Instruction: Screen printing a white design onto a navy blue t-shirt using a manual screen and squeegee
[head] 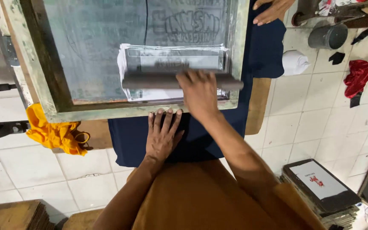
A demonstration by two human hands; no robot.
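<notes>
Gripping a long wooden squeegee (179,81), right hand (199,91) over fine mesh screen (103,47).

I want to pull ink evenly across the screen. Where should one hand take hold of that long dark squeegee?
Grip the squeegee at mid-length on its bar handle, coming from above on the near side. It lies crosswise, so a central hold presses evenly. The right hand sits right of centre; the left hand braces the frame.

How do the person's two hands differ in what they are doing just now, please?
The right hand grips the squeegee inside the screen frame; the left hand lies flat, fingers spread, on the navy cloth at the frame's edge. The right reaches farther forward. Both are bare.
</notes>
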